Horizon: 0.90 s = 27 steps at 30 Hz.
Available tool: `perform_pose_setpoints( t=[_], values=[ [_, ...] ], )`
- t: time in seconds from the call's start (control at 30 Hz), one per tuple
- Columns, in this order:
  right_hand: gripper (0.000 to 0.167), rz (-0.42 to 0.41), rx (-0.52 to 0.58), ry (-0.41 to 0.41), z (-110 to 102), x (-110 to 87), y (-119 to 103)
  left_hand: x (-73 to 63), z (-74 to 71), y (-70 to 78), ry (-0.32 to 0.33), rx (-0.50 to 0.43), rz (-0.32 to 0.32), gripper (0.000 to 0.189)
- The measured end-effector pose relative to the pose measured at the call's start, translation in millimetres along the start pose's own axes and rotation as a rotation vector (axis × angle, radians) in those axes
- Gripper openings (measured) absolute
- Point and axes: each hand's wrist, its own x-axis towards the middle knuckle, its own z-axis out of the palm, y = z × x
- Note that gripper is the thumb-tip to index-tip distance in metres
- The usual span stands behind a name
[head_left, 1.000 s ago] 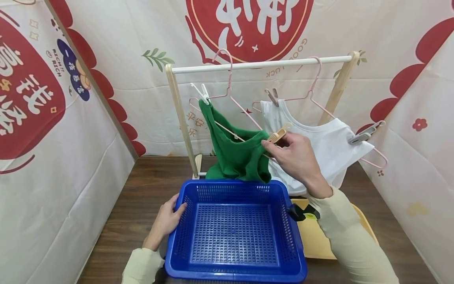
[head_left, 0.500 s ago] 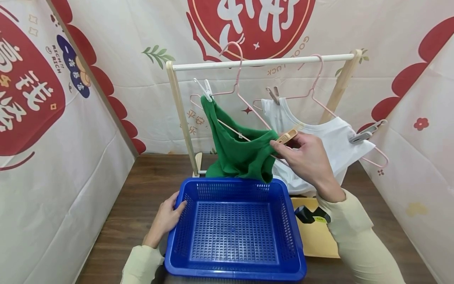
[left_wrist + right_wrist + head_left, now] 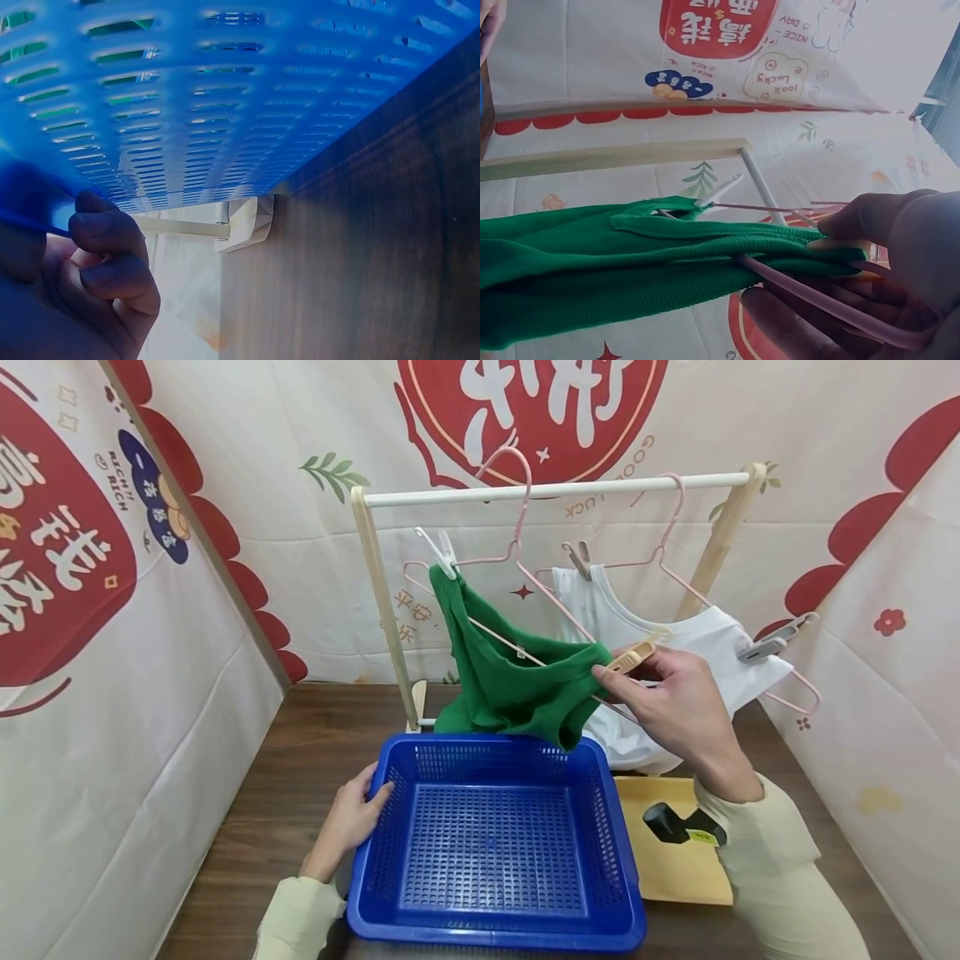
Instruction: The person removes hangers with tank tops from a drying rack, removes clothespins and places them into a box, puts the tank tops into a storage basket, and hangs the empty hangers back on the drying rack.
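The right hand (image 3: 678,702) pinches a beige plastic clothespin (image 3: 632,657) at the edge of a green fabric garment (image 3: 517,689); the left hand (image 3: 352,810), fingers curled, grips a blue perforated plastic basket (image 3: 491,852).

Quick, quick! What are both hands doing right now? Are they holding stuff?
Left hand: closed, gripping the side of the blue basket.
Right hand: closed, pinching the green garment by the tan clothespin.
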Motion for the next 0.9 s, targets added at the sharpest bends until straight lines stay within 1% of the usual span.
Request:
perform_pose_setpoints(
  t=[0.2, 0.3, 0.33, 0.47, 0.63, 0.9],
  values=[
    [0.027, 0.046, -0.005, -0.036, -9.0, -5.0, 2.8, 1.2, 1.4, -1.6, -0.007, -0.003, -0.015, 0.046],
    [0.026, 0.051, -0.009, -0.045, -13.3, -6.9, 3.9, 1.4, 1.7, -2.2, -0.009, -0.010, -0.018, 0.046],
    [0.025, 0.050, -0.010, -0.046, -14.6, -7.5, 4.2, 1.4, 1.6, -2.5, -0.008, -0.006, -0.008, 0.046],
    [0.024, 0.053, 0.009, -0.051, -18.8, -9.9, 4.3, 1.2, 1.5, -2.1, -0.002, 0.007, -0.008, 0.046],
    [0.028, 0.079, 0.003, -0.070, -24.2, -12.5, 3.3, 0.8, 1.0, -1.0, -0.008, 0.010, -0.024, 0.047],
    [0.025, 0.057, 0.028, -0.069, -29.2, -14.8, 0.7, 0.0, 0.3, -0.1, -0.009, 0.013, -0.028, 0.046]
  ],
)
